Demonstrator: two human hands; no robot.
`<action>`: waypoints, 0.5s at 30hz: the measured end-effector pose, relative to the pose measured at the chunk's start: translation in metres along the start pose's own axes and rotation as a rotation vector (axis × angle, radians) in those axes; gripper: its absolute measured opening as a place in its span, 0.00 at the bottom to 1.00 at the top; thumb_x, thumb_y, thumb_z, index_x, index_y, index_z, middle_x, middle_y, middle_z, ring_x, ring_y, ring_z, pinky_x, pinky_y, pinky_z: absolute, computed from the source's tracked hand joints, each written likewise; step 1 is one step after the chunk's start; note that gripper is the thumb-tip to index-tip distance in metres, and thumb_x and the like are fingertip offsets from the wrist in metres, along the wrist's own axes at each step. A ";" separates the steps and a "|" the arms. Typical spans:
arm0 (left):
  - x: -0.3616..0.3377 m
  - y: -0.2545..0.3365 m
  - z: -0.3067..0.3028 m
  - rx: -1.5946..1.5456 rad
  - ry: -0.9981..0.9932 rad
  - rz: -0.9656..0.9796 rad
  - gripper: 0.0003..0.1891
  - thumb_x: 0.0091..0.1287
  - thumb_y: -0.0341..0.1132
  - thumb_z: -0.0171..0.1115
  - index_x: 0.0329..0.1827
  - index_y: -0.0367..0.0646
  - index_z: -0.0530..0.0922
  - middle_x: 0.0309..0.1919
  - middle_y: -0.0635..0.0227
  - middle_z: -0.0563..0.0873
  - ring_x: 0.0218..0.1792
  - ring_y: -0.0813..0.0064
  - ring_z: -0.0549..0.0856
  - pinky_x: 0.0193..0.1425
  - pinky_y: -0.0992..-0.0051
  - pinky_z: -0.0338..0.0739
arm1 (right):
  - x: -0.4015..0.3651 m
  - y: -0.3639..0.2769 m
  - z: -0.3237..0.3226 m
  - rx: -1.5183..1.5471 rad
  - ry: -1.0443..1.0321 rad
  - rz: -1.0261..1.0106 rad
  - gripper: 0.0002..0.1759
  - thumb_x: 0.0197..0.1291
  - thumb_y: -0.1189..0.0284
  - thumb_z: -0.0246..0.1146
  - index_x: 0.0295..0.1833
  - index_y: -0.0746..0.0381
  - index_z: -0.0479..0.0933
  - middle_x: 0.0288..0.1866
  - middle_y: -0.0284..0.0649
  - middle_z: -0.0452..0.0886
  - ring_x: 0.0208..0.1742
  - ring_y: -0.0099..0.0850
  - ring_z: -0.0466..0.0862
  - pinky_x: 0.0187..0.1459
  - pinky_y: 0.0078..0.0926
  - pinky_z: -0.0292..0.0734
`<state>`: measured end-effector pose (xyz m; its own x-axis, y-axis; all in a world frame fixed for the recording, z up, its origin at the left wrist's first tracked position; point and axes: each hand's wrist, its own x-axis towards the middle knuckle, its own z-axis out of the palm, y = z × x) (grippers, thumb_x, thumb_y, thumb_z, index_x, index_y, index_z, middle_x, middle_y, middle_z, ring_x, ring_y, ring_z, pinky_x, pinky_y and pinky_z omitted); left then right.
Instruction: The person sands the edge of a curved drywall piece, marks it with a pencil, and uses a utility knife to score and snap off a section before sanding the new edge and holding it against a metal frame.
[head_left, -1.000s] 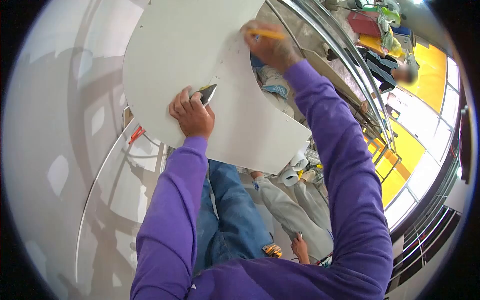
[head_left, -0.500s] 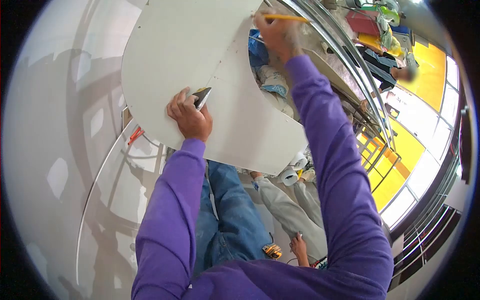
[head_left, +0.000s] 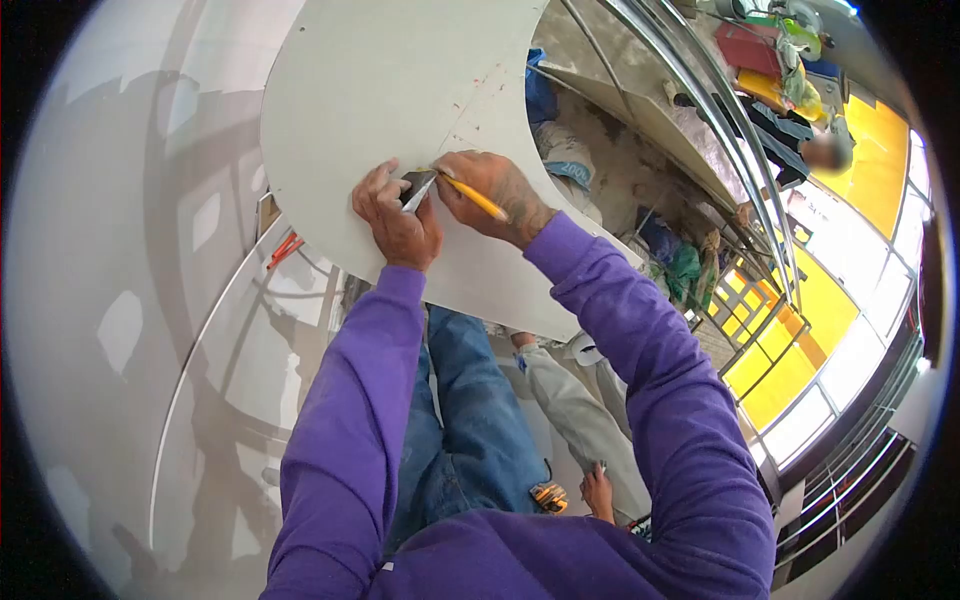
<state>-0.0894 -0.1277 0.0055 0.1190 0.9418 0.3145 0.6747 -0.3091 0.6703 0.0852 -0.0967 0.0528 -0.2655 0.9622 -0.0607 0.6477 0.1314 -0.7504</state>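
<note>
A large off-white board (head_left: 350, 90) with rounded edges and a curved cut-out on its right side lies in front of me. My left hand (head_left: 398, 222) is closed around a small black tool with a silver edge (head_left: 417, 190) over the board; its exact kind I cannot tell. Right beside it, my right hand (head_left: 490, 195) grips a yellow pencil (head_left: 478, 198), the fingertips close to the tool's tip. Faint reddish marks (head_left: 470, 105) run in a line up the board from there.
A curved metal railing (head_left: 700, 90) passes on the right, with sacks (head_left: 568, 165) and rubble beyond the cut-out. Another person's legs (head_left: 570, 400) and hand (head_left: 597, 492) are beside me. A further person (head_left: 785, 135) is at upper right. An orange-handled tool (head_left: 285, 250) lies at left.
My right hand has come down and left from the board's upper right edge with the pencil, and now meets my left hand. The left hand still holds the black tool. The view has shifted slightly.
</note>
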 end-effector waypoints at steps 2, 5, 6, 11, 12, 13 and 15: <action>0.001 0.000 0.003 -0.049 0.023 0.000 0.12 0.76 0.36 0.61 0.53 0.43 0.67 0.64 0.49 0.80 0.64 0.46 0.75 0.72 0.45 0.62 | 0.004 0.015 -0.009 -0.027 0.110 0.012 0.04 0.65 0.72 0.63 0.39 0.60 0.78 0.35 0.47 0.82 0.39 0.51 0.86 0.42 0.46 0.85; -0.005 -0.001 0.001 -0.048 0.015 -0.008 0.11 0.80 0.39 0.57 0.54 0.43 0.67 0.64 0.49 0.80 0.65 0.46 0.74 0.72 0.45 0.62 | 0.007 0.011 -0.015 -0.139 0.125 0.021 0.03 0.66 0.73 0.64 0.40 0.61 0.79 0.35 0.48 0.83 0.37 0.50 0.87 0.40 0.44 0.85; -0.002 -0.001 0.003 -0.041 0.012 -0.003 0.12 0.81 0.39 0.56 0.55 0.43 0.67 0.64 0.49 0.80 0.65 0.47 0.75 0.72 0.45 0.62 | -0.003 0.005 0.004 -0.024 0.091 0.040 0.03 0.66 0.73 0.64 0.41 0.61 0.80 0.36 0.48 0.83 0.37 0.49 0.87 0.39 0.43 0.85; 0.002 0.003 0.003 -0.039 0.016 0.001 0.15 0.72 0.33 0.66 0.53 0.45 0.69 0.62 0.52 0.81 0.64 0.48 0.76 0.72 0.45 0.63 | 0.002 0.023 0.004 0.028 0.216 0.010 0.04 0.65 0.74 0.65 0.44 0.61 0.82 0.36 0.47 0.85 0.37 0.49 0.88 0.40 0.42 0.85; 0.002 0.004 0.000 -0.032 0.011 -0.009 0.17 0.68 0.30 0.69 0.53 0.45 0.69 0.62 0.54 0.82 0.64 0.49 0.77 0.72 0.44 0.63 | 0.011 0.017 -0.015 -0.059 0.270 0.080 0.04 0.65 0.74 0.65 0.43 0.62 0.82 0.36 0.46 0.86 0.38 0.48 0.88 0.41 0.41 0.85; 0.001 0.005 -0.001 0.007 -0.011 -0.006 0.16 0.69 0.31 0.68 0.53 0.45 0.69 0.64 0.54 0.81 0.66 0.48 0.76 0.73 0.44 0.62 | 0.011 0.011 -0.013 -0.021 0.256 0.087 0.04 0.65 0.74 0.66 0.43 0.62 0.82 0.37 0.46 0.86 0.39 0.48 0.89 0.41 0.41 0.85; 0.002 0.007 0.001 0.073 -0.051 0.005 0.15 0.70 0.31 0.67 0.53 0.45 0.69 0.69 0.54 0.80 0.71 0.47 0.74 0.74 0.44 0.60 | 0.008 0.001 -0.010 0.045 0.235 0.105 0.05 0.65 0.73 0.66 0.44 0.62 0.83 0.37 0.45 0.87 0.39 0.47 0.89 0.42 0.41 0.86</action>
<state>-0.0842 -0.1277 0.0100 0.1577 0.9464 0.2819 0.7254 -0.3047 0.6172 0.0908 -0.0870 0.0581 -0.0225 0.9997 0.0110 0.6293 0.0227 -0.7768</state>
